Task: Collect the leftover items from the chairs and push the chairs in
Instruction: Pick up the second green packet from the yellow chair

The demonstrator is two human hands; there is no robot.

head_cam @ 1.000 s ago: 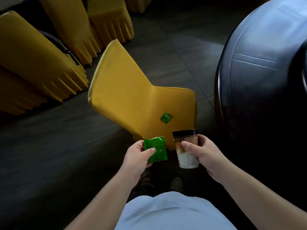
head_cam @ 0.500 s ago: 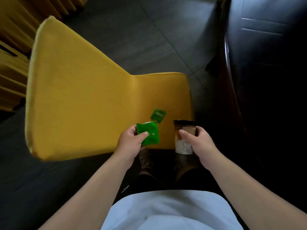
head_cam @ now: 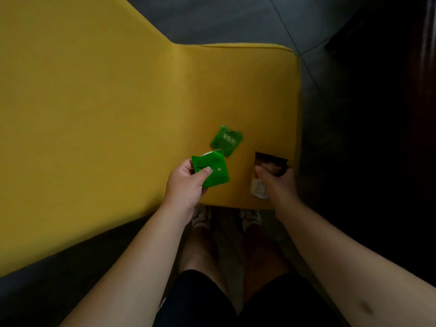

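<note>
A yellow covered chair (head_cam: 118, 109) fills most of the view, its seat just in front of me. A small green packet (head_cam: 226, 140) lies flat on the seat near the front. My left hand (head_cam: 186, 185) pinches a second green packet (head_cam: 213, 172) between thumb and fingers, just below the lying one. My right hand (head_cam: 278, 185) grips a paper cup (head_cam: 262, 175) with a dark rim, held over the seat's front right corner.
A dark round table edge (head_cam: 401, 114) looms at the right. Grey tiled floor (head_cam: 236, 17) shows beyond the chair. My feet in light shoes (head_cam: 203, 217) stand right at the seat's front edge.
I have leaned in closer over the chair, so it now fills the view. Both hands, still holding the packet and the cup, have come over the seat toward the lying packet.
</note>
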